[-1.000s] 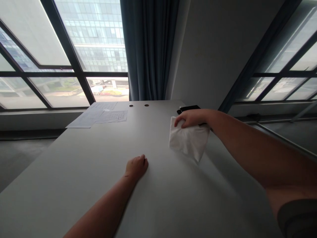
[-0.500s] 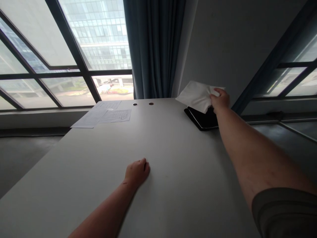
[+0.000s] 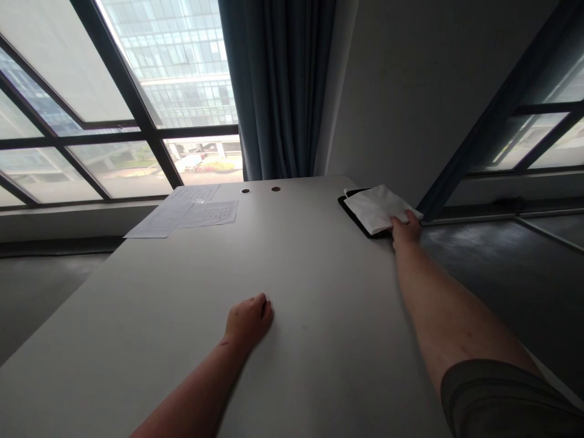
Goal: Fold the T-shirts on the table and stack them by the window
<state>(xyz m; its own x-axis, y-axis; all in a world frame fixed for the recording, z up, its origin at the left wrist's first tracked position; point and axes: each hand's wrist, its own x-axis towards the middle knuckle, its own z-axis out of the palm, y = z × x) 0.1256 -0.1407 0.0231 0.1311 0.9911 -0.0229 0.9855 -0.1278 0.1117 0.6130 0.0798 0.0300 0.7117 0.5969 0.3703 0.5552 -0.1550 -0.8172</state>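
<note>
My right hand (image 3: 406, 229) reaches to the table's far right edge and pinches the near corner of a folded white cloth (image 3: 379, 205). The cloth lies mostly over a flat black case or folder (image 3: 354, 216), whose left and front edges still show; what the case is exactly stays hidden. In the middle of the white table (image 3: 292, 267), my left hand (image 3: 250, 317) rests as a loose fist, and nothing shows in it.
Several written paper sheets (image 3: 182, 213) lie at the table's far left corner. Two round cable holes (image 3: 276, 189) sit near the far edge. Beyond stand a blue curtain (image 3: 278, 91), a window (image 3: 150, 134) and a grey wall (image 3: 401, 91).
My right hand has lowered the white cloth from above the black case onto it, covering most of it. My left hand has stayed in its place on the table.
</note>
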